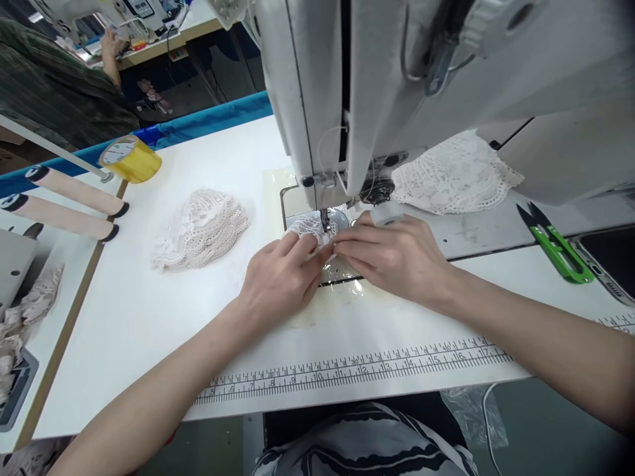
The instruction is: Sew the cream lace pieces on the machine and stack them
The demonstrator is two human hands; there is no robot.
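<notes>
A small piece of white lace (308, 226) lies under the presser foot (325, 219) of a sewing machine (317, 99). My left hand (282, 277) pinches the near edge of this lace, just left of the needle area. From the right, my right hand (397, 258) closes its fingers on the same lace, and its fingertips meet those of my left hand in front of the foot. Part of the lace is hidden beneath my fingers. A pile of lace pieces (201, 228) rests on the table to the left, and more lace (454, 175) lies behind my right hand.
Green snips (558, 248) and a phone (610, 258) lie at the right. Yellow tape (130, 159) and two thread cones (74, 192) are at the left. A printed ruler (347, 373) runs along the front edge. At the upper left, a person's hand (110, 47) is near another machine.
</notes>
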